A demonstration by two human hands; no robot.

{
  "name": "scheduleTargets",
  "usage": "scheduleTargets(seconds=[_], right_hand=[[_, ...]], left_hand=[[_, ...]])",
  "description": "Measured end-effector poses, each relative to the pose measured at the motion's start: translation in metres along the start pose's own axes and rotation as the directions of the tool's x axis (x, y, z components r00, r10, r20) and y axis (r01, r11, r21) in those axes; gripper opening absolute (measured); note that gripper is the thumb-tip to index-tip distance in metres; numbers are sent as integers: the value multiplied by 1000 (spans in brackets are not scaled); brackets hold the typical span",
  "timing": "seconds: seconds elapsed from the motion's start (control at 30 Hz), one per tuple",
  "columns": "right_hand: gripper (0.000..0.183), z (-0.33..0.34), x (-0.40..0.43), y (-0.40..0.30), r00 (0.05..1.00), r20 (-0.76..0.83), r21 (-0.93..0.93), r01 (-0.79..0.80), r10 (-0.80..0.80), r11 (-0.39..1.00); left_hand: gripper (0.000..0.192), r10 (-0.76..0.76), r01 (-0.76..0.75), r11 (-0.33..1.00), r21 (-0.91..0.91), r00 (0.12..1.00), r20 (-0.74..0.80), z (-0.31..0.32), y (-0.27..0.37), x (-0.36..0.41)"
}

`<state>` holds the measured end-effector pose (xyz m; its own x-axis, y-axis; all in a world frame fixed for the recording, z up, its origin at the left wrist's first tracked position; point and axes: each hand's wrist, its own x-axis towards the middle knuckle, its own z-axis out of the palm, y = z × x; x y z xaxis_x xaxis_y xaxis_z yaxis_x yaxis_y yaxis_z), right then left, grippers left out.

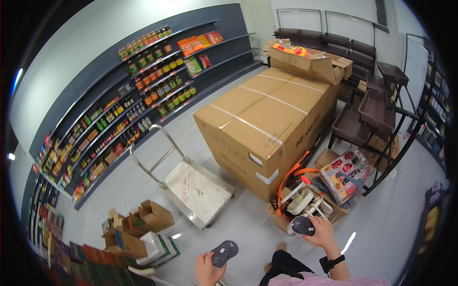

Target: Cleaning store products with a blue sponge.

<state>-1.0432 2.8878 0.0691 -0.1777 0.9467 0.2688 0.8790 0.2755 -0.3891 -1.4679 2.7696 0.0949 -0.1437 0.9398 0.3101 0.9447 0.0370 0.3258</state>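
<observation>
My left hand (210,269) grips a dark, peanut-shaped object (225,253) with a pale rim and a small white label on top. A similar dark-topped object (302,226) with a pale side is in my right hand (321,232), held over the near edge of an open cardboard box (341,213). What both objects are, I cannot tell. Inside that box lie white plastic items (302,202), and an orange strap (286,177) arches up along its left side. A toy set in a printed box (347,173) leans at the back right of it.
A large strapped carton (257,107) stands ahead, bearing an open box (307,62). Left of it is a flatbed trolley (198,189). Smaller cartons (136,228) stand at left. Stocked shelves (154,71) line the wall; dark basket racks (375,111) stand right.
</observation>
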Motion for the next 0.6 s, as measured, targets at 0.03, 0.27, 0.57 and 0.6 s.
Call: scheduleTargets(seconds=[0.03, 0.27, 0.57, 0.6], right_hand=[[80, 7, 15, 0, 998, -34, -28, -47, 46, 999], [71, 55, 124, 16, 994, -56, 18, -88, 89, 996], [75, 68, 334, -46, 981, -107, 213, -139, 165, 967], [71, 70, 359, -53, 967, -163, 222, -160, 198, 962]], left_hand=[[65, 36, -36, 999, -7, 997, -65, 16, -9, 31], [72, 160, -128, 974, -186, 973, 167, 83, 12, 225], [76, 388, -325, 889, -322, 908, 155, 124, 10, 426], [76, 353, -294, 893, -341, 927, 125, 129, 6, 449]])
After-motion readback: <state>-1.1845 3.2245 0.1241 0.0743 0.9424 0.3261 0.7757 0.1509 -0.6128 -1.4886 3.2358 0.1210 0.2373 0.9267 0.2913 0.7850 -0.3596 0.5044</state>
